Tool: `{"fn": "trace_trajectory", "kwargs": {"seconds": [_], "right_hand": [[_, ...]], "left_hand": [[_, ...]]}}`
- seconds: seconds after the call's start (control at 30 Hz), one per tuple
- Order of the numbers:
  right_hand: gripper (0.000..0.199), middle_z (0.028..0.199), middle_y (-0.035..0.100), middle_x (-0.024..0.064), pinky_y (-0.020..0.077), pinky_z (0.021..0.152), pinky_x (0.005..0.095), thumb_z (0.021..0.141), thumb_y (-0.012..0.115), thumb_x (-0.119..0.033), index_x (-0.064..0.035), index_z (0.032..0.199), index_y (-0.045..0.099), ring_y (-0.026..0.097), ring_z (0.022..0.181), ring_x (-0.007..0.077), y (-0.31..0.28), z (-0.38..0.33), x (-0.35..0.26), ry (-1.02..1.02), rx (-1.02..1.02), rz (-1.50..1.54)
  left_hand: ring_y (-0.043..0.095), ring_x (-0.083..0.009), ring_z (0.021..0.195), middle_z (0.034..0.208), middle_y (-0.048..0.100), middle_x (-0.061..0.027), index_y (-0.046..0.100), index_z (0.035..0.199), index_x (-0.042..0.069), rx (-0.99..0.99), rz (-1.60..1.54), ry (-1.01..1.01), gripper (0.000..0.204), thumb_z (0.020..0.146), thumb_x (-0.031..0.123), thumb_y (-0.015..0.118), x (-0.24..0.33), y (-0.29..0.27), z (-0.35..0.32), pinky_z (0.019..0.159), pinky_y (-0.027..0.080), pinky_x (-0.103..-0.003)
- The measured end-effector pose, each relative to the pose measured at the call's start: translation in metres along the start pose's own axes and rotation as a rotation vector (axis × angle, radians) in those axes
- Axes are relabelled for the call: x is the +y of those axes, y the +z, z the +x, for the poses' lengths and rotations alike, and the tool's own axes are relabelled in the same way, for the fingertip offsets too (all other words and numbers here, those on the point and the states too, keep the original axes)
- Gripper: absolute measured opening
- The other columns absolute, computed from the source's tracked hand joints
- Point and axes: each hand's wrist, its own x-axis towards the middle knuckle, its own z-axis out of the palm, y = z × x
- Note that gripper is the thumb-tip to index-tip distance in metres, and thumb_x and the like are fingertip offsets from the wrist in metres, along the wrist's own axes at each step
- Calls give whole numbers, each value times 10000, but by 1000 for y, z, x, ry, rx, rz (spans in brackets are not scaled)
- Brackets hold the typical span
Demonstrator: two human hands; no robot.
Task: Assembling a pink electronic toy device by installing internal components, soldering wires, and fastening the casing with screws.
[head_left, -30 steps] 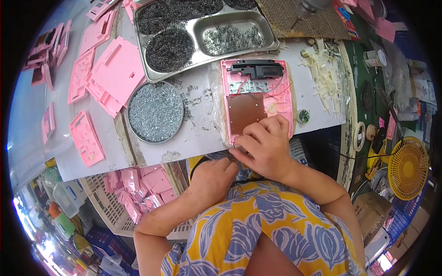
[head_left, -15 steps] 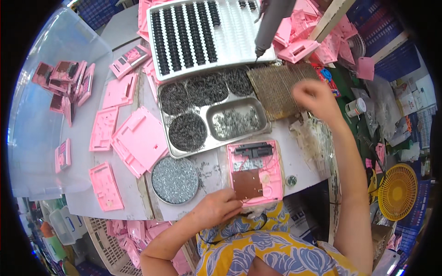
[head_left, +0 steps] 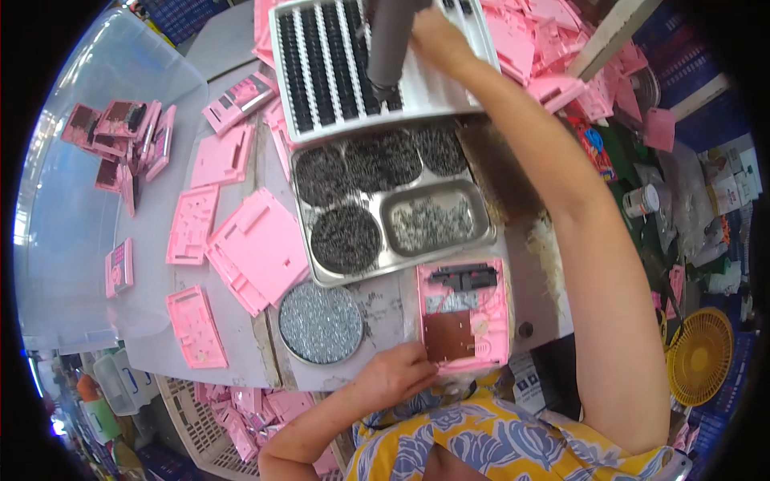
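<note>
My left hand (head_left: 397, 375) rests at the lower left corner of an open pink plastic housing (head_left: 499, 321), fingers curled against its edge. Inside the housing sit a black plastic mechanism (head_left: 464, 277), a brown circuit board (head_left: 447, 335) and thin wires. My right arm reaches far forward, and my right hand (head_left: 441, 40) is over the white tray (head_left: 437, 88), right beside a grey electric screwdriver (head_left: 393, 40). The screwdriver covers my right fingertips, so their grip is hidden. Rows of small black parts (head_left: 317, 68) fill the tray's left side.
A steel compartment tray (head_left: 321, 275) holds dark screws and small silver parts. Left of the housing stands a round dish of silver bits (head_left: 321, 322). Pink panels (head_left: 261, 252) lie at left, beside a clear bin (head_left: 48, 280). A brown mat (head_left: 505, 172) lies under my right forearm.
My right hand has moved forward and left from the brown mat to the white tray. The screwdriver has swung left over the black parts. My left hand stays at the housing.
</note>
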Motion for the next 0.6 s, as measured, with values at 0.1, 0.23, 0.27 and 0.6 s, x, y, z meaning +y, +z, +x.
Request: {"fn": "trace_trajectory", "kwargs": {"seconds": [0.1,0.23,0.27,0.6], "right_hand": [[308,932,704,112,525,669,343,890,704,-201,-37,1139,630,660,785,206,-13,-36,67,234,435,736],[284,894,686,65,481,693,304,893,726,-197,-34,1115,655,623,797,151,-135,-166,-30,502,158,1135],[243,929,677,72,491,779,325,896,720,-206,-31,1057,666,634,897,179,-170,-219,-33,423,54,874],[194,851,668,14,459,774,380,706,804,-116,-98,869,701,573,881,252,-184,-408,-181,253,-200,455]], "left_hand": [[639,-287,749,854,598,-100,723,959,54,-76,28,45,175,805,98,795,-4,3,12,637,541,-383],[629,-293,767,878,586,-102,700,955,57,-47,-22,-11,180,806,111,785,-6,-1,-2,644,534,-395],[629,-290,755,864,590,-102,712,968,52,-42,-29,31,202,793,101,801,-5,1,3,638,530,-389],[592,-246,703,814,562,-85,740,975,58,-89,21,-27,240,753,64,831,-1,0,7,609,490,-352]]}}
